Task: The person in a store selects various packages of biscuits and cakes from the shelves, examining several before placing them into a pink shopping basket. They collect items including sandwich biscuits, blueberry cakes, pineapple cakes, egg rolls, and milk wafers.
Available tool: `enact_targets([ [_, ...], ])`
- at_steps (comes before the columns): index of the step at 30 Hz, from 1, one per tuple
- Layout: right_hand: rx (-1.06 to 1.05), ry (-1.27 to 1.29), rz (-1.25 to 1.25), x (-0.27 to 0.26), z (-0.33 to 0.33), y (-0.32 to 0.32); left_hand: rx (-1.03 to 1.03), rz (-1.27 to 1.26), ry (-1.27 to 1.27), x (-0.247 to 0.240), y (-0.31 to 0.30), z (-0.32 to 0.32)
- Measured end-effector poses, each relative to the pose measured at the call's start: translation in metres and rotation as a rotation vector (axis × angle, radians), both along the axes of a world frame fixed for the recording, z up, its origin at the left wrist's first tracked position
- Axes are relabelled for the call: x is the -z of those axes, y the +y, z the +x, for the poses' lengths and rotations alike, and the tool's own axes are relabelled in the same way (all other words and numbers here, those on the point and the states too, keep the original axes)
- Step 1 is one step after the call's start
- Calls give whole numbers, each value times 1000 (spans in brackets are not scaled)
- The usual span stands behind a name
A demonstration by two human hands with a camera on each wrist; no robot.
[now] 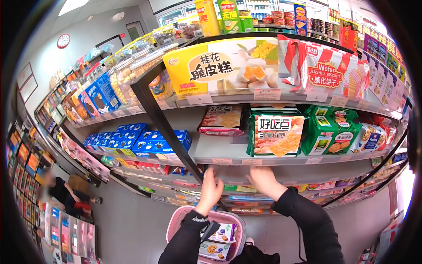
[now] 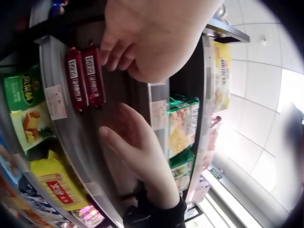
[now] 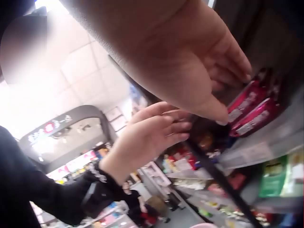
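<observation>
Lying side by side on a grey shelf (image 2: 111, 164), two slim, glossy dark-red packets (image 2: 93, 78) are hidden from the head view. The left hand (image 1: 211, 192) and right hand (image 1: 265, 181), released and empty, are near them; whether fingertips touch is unclear. Nearer, a black left sleeve (image 1: 182, 240) partly covers a pink plastic basket (image 1: 172, 223) holding white-and-purple packs (image 1: 212, 250).

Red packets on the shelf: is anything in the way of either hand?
Nothing visible stands between the red packets and the left hand or the right hand; the left fingertips are already close beside them.
</observation>
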State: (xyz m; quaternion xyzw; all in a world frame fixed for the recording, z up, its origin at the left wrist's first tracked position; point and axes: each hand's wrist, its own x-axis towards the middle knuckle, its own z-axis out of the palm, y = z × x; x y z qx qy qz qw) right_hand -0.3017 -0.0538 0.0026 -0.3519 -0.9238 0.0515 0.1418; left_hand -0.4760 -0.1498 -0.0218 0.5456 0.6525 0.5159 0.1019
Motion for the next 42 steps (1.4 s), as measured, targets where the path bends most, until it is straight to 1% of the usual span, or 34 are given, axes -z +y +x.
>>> enact_targets([
  [1, -3, 0, 3, 9, -4, 10, -122, 44, 26, 15, 12, -7],
  [3, -85, 308, 200, 25, -10, 27, -149, 82, 13, 28, 36, -21],
  [4, -25, 235, -124, 28, -17, 35, -105, -11, 8, 31, 46, -30],
  [5, -21, 240, -121, 32, -24, 40, -59, -103, 7, 35, 57, -38],
  [6, -29, 344, -115, 34, -31, 45, -73, 27, 36, 37, 66, -38],
  [7, -38, 448, -109, 37, -36, 49, -69, 32, 40, 39, 71, -42],
  [8, -56, 462, -203, 41, -38, 52, 5, 19, 21, 42, 74, -45],
  [9, -53, 464, -202, 41, -38, 49, 79, 5, 1, 37, 73, -44],
  [11, 32, 493, -57, 44, -37, 40, 84, 21, -39, 31, 68, -36],
  [13, 23, 475, -79, 40, -32, 36, 83, 37, -81, 26, 60, -31],
  [15, 18, 453, -105, 39, -28, 32, -77, -20, 37, 25, 53, -28],
  [16, 9, 496, -114, 38, -26, 32, -77, -24, 34, 32, 53, -29],
  [17, -3, 539, -122, 36, -25, 33, -95, 28, -25, 41, 54, -31],
  [18, 2, 514, -188, 36, -23, 34, -115, 82, -82, 40, 54, -31],
  [19, 1, 513, -188, 38, -22, 34, -117, 83, -83, 40, 52, -31],
  [20, -5, 466, -142, 40, -22, 35, -26, 19, -178, 39, 50, -32],
  [21, -10, 420, -96, 38, -22, 33, 66, -45, -272, 33, 47, -32],
  [22, -11, 420, -95, 36, -20, 31, 66, -44, -272, 27, 42, -31],
  [24, -91, 454, -160, 29, -13, 20, 161, -96, -255, 16, 28, -28],
  [25, -93, 455, -159, 23, -8, 11, 159, -94, -254, 14, 19, -25],
  [27, -155, 531, -162, 13, 5, -15, 171, -94, -333, 12, -8, -15],
  [29, -185, 540, -249, 5, 18, -42, 197, -129, -352, -4, -37, -6],
  [31, -239, 505, -273, -2, 29, -63, 239, -147, -307, -11, -65, 1],
  [33, -310, 510, -282, -20, 39, -82, 161, -166, -182, -14, -93, 4],
  [35, -341, 498, -261, -42, 46, -95, 119, -157, -139, -47, -116, 15],
  [37, -381, 484, -245, -64, 49, -105, 84, -92, 31, -86, -128, 22],
  [39, -422, 510, 4, -89, 47, -103, 13, -14, 165, -108, -131, 21],
  [40, -417, 523, 59, -100, 44, -100, -10, 43, 129, -114, -127, 20],
  [41, -406, 565, 94, -111, 38, -95, -29, 94, 240, -124, -119, 17],
  [42, -377, 574, 170, -118, 33, -88, -21, 140, 173, -130, -108, 15],
])
